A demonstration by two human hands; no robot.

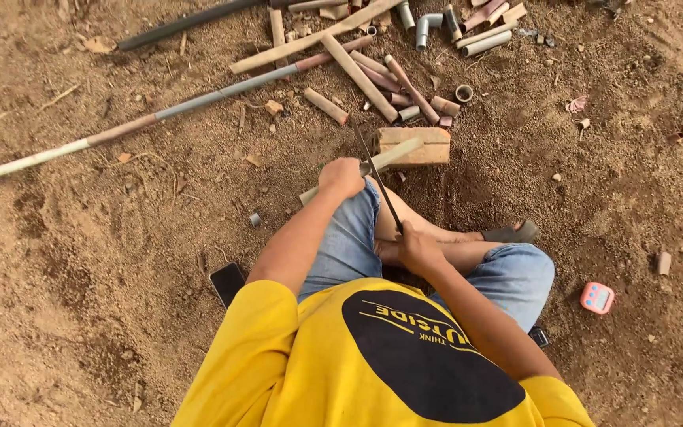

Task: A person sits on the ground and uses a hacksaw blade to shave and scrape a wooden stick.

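Our left hand [341, 175] grips the pipe [389, 156] resting on a brick [428, 146]; our right hand [414, 247] seemingly clasps the saw blade [377, 175].

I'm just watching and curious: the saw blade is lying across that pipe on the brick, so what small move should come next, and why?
Probably a steady draw of the blade back toward the body. The right hand grips its near end, and it crosses the pipe where the pipe rests on the brick. The left hand pins the pipe down, so it looks braced for a stroke.
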